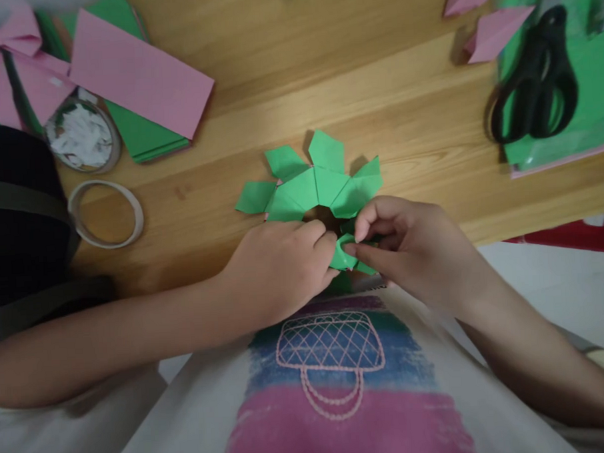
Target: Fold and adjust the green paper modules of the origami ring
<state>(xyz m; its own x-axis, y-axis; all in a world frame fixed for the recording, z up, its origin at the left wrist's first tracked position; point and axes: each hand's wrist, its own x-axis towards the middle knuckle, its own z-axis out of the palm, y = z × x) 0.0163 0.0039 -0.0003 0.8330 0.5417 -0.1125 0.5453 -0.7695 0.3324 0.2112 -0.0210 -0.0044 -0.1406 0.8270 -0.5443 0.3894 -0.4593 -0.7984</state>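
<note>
A ring of folded green paper lies at the table's near edge, its pointed flaps fanning outward around a central hole. My left hand is closed on the near left side of the ring, fingers curled over the paper. My right hand pinches a green flap at the near right between thumb and index finger. Fingertips of both hands nearly meet there. The underside of the ring and part of its near side are hidden by my hands.
Pink sheets lie on green ones at the back left, near a pink bow, a tub of white scraps and a tape roll. Black scissors and folded pink pieces are at the right.
</note>
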